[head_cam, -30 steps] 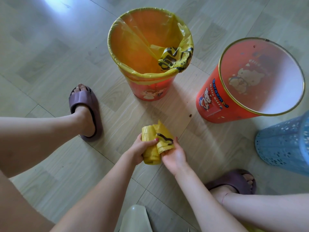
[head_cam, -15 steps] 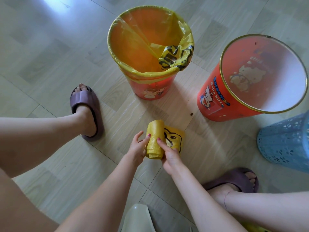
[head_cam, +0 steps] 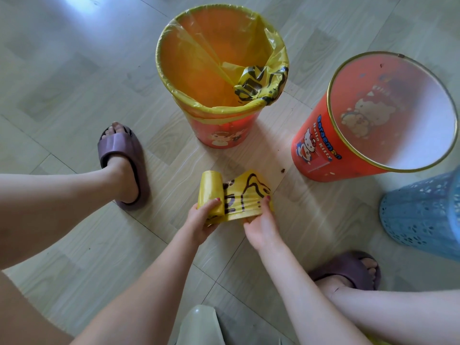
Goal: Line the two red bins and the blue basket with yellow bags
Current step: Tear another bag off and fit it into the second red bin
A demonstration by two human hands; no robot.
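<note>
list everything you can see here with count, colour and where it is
lined bin: 1, red with a yellow bag over its rim, far centre on the floor
unlined bin: 1, red with a gold rim and cartoon prints, right of the lined bin
basket: 1, blue, perforated, right edge, cut off by the frame
bag roll: 1, yellow with black print, centre, partly unrolled between the hands
floor: 1, pale wood-look tiles, under everything
pale object: 1, light green, bottom centre, too cut off to identify
slippers: 2, purple, one left, one lower right
left hand: 1, grips the rolled part
right hand: 1, pinches the unrolled end
</note>
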